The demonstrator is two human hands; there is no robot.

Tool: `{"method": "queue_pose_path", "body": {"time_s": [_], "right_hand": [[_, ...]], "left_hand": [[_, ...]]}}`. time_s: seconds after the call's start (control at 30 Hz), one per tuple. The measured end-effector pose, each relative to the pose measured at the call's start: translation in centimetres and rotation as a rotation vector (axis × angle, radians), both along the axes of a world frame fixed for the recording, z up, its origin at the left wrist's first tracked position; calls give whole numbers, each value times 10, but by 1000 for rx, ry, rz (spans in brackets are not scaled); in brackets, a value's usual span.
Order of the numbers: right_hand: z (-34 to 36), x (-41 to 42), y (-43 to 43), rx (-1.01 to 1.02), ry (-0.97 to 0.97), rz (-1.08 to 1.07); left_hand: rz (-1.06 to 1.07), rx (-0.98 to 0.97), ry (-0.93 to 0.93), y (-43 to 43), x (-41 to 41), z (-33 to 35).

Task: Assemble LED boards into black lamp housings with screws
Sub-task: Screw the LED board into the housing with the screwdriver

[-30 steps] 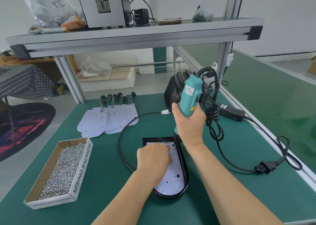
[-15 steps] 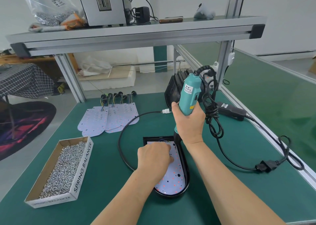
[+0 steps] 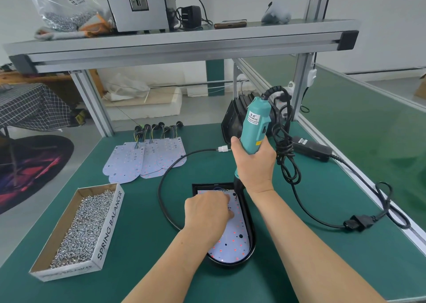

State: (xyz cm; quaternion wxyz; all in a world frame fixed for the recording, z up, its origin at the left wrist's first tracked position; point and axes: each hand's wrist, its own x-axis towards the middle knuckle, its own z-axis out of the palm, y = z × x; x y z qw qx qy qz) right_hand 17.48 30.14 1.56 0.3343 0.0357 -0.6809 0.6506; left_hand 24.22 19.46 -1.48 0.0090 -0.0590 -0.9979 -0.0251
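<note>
**Driver bit at far end of LED board**

Our right hand [image 3: 252,162] grips the teal electric screwdriver [image 3: 254,122] upright, fingers [image 3: 268,151] wrapped round its body. Its bit is down just beside our left fingers [image 3: 224,197]. Our left hand [image 3: 207,212] rests knuckles-up on the LED board [image 3: 232,242], fingers curled; we cannot tell whether they pinch anything. The board sits inside the black housing [image 3: 251,233] on the bench [image 3: 149,268]. Screw box [image 3: 80,229] lies well left of the left fingers.
</note>
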Motion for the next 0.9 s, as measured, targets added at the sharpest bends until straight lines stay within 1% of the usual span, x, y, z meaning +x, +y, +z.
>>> {"method": "queue_pose_path", "body": {"time_s": [0.23, 0.33, 0.37, 0.43, 0.5, 0.53, 0.6, 0.7, 0.77, 0.8, 0.87, 0.9], "right_hand": [[-1, 0, -6, 14, -27, 10], [-1, 5, -4, -17, -67, 34], [0, 7, -1, -27, -85, 68], [6, 12, 7, -34, -122, 218], [15, 17, 15, -43, -104, 377], [20, 20, 18, -65, -79, 401], [33, 25, 22, -154, -24, 364], [44, 30, 25, -252, 22, 217], [44, 35, 28, -317, 10, 133], [43, 38, 29, -357, 1, 102], [39, 45, 29, -439, -17, 47], [37, 48, 29, -481, -28, 22]], "left_hand": [[-3, -52, -1, 2, 1, 3], [2, -33, -13, 2, 3, 5], [4, -22, -16, 2, 3, 6], [10, -2, -26, 1, 4, 8], [14, 30, -41, 1, 5, 11], [18, 45, -44, 1, 6, 12], [39, 74, -64, 2, 8, 14], [68, 136, -115, -1, 7, 16], [90, 255, -185, -7, 8, 20], [93, 365, -204, -10, 9, 22], [146, 640, -231, -16, 10, 26], [210, 820, -245, -19, 12, 27]]}}
